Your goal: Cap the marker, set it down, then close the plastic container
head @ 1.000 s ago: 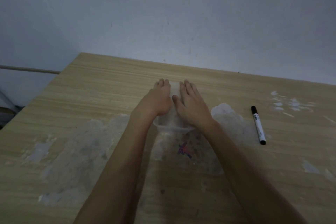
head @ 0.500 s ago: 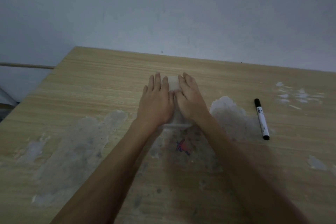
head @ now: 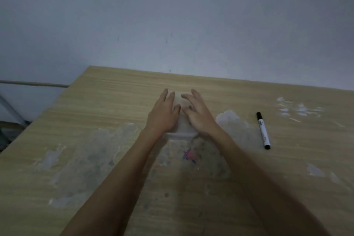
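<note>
A clear plastic container [head: 181, 134] with its lid on top sits in the middle of the wooden table [head: 107, 105]. My left hand [head: 164, 114] lies flat on the lid's left side, fingers apart. My right hand [head: 197, 115] rests on the right side with the fingers spread and slightly lifted. Most of the container is hidden under both hands; only its near rim and a strip between the hands show. The capped marker [head: 263, 130], white with black ends, lies alone on the table to the right, apart from my hands.
The table top carries worn whitish patches [head: 229, 119] and a small red and blue scribble [head: 189, 156] just in front of the container. A grey wall rises behind the far edge. The table's left edge drops to a dark floor area [head: 11, 120].
Both hands stayed on the lid. The fingers, pressed together before, have spread, and the right fingers have lifted a little. The view has tilted, so the table sits lower in frame.
</note>
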